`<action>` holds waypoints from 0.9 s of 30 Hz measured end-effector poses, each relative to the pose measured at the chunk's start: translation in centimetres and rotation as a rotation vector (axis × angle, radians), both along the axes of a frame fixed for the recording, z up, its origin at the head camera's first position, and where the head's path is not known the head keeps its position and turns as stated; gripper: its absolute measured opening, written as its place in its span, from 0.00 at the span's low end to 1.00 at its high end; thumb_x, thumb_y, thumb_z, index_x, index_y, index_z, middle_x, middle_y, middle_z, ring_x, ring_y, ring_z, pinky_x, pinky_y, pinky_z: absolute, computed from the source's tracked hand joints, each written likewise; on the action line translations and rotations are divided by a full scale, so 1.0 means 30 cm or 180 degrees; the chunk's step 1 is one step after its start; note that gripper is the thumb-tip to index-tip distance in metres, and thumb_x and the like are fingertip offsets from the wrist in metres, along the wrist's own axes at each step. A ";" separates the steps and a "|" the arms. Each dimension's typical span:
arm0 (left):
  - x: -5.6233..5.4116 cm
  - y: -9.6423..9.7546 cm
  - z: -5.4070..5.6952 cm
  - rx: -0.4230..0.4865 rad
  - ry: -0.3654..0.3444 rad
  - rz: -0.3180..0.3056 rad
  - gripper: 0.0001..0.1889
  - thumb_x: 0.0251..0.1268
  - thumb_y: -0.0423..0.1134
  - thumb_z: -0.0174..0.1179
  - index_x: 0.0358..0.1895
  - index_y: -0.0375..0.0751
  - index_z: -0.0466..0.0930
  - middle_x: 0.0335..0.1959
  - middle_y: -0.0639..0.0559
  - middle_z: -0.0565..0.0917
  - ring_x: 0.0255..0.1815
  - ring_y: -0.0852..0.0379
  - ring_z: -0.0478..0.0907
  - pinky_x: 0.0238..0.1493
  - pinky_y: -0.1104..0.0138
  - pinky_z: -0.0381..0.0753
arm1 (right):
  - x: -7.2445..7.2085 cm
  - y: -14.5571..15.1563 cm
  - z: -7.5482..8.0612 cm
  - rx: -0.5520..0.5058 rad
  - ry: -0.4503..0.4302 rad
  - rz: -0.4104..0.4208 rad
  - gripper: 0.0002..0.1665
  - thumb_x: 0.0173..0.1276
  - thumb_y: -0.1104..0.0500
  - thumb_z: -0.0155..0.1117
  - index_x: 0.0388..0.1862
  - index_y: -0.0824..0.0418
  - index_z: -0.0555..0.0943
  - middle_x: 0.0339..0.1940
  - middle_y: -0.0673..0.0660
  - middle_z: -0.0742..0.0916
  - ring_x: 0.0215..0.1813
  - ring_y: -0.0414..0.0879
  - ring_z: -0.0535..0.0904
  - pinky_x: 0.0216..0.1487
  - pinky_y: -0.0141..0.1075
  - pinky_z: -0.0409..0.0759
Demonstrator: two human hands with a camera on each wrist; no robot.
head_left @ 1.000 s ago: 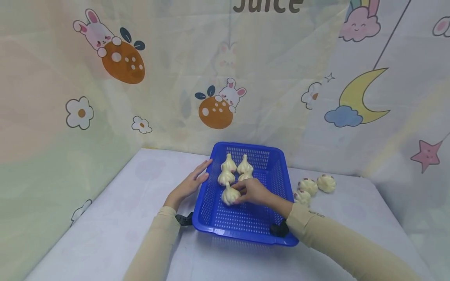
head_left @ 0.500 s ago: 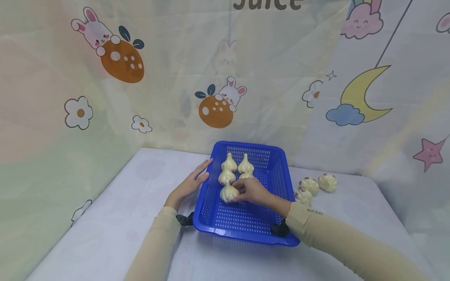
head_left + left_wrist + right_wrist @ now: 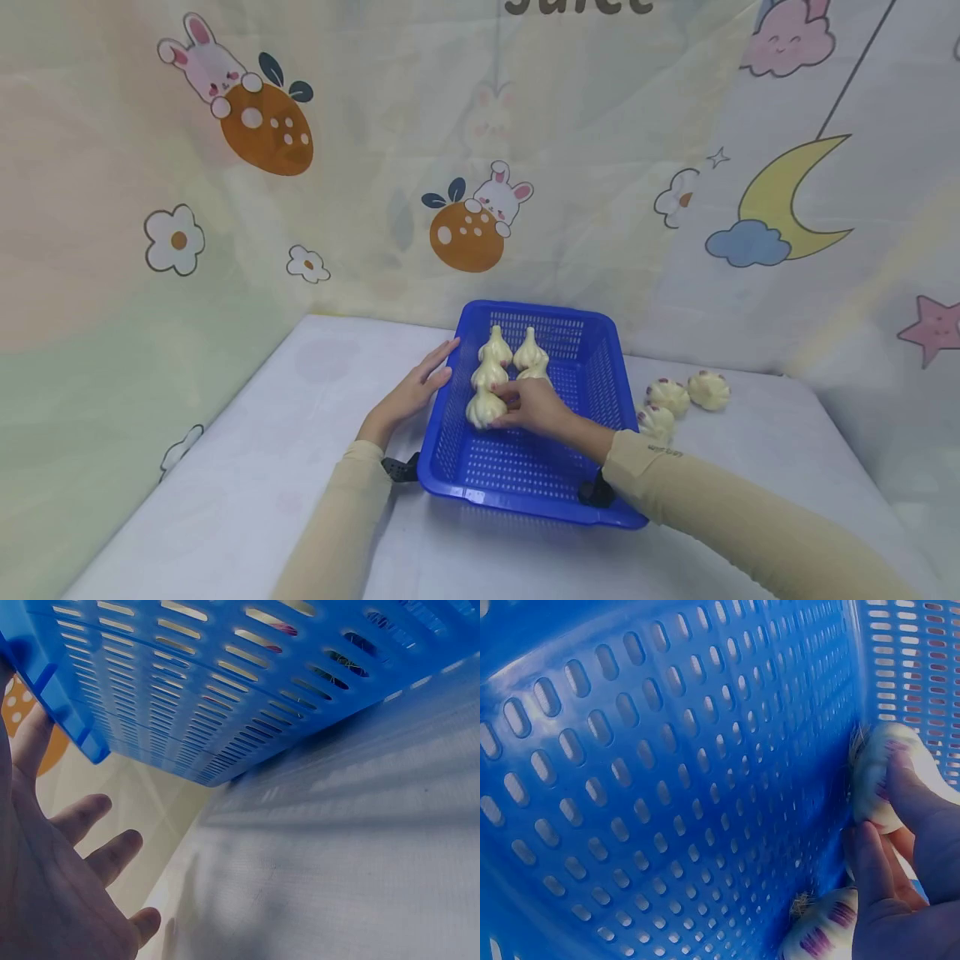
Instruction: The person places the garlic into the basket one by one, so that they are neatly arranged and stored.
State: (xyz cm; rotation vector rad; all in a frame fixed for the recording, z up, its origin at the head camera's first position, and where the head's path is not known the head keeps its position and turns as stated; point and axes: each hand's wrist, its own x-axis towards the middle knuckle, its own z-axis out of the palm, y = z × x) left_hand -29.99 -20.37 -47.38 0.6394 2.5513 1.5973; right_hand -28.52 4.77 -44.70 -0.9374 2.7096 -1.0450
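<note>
A blue plastic basket [image 3: 525,500] with slotted walls stands on the table. Inside it, garlic bulbs lie in two rows toward the left and far side. My right hand [image 3: 534,408] reaches in and pinches the nearest garlic bulb [image 3: 485,410] of the left row between thumb and fingers. In the right wrist view this bulb [image 3: 889,772] sits by the basket wall, and another bulb [image 3: 821,930] with purple streaks lies below the hand. My left hand [image 3: 411,392] rests with straight fingers against the basket's left rim; the left wrist view shows its spread fingers [image 3: 112,855].
Several garlic bulbs [image 3: 667,396] lie on the white table [image 3: 315,392] to the right of the basket. A printed cloth [image 3: 360,167] hangs behind and on both sides. Black wrist devices [image 3: 597,492] show at the sleeves.
My right hand has shifted the held garlic bulb slightly left and away from me, closer to the left wall. The left hand stays at the rim. The head view has turned slightly.
</note>
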 end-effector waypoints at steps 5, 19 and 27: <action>0.003 0.007 0.016 -0.0030 0.0005 0.0016 0.28 0.74 0.51 0.42 0.75 0.62 0.51 0.78 0.47 0.46 0.79 0.47 0.40 0.73 0.40 0.42 | 0.000 0.006 0.008 -0.0015 0.0103 0.0015 0.30 0.50 0.57 0.77 0.51 0.71 0.81 0.43 0.63 0.88 0.40 0.50 0.88 0.37 0.29 0.84; 0.006 0.010 0.008 -0.0028 -0.0071 0.0047 0.27 0.75 0.50 0.41 0.74 0.64 0.51 0.78 0.49 0.46 0.79 0.48 0.40 0.73 0.40 0.42 | -0.003 0.013 0.005 0.0083 -0.0145 0.0029 0.19 0.53 0.57 0.75 0.42 0.66 0.85 0.38 0.59 0.89 0.39 0.47 0.87 0.38 0.31 0.84; 0.003 0.008 0.002 0.0054 -0.0018 0.0000 0.27 0.75 0.47 0.41 0.75 0.60 0.51 0.78 0.47 0.47 0.79 0.46 0.40 0.73 0.40 0.41 | 0.002 0.013 0.006 0.0051 -0.0061 0.0046 0.19 0.53 0.56 0.74 0.41 0.66 0.85 0.36 0.58 0.89 0.36 0.44 0.86 0.35 0.27 0.82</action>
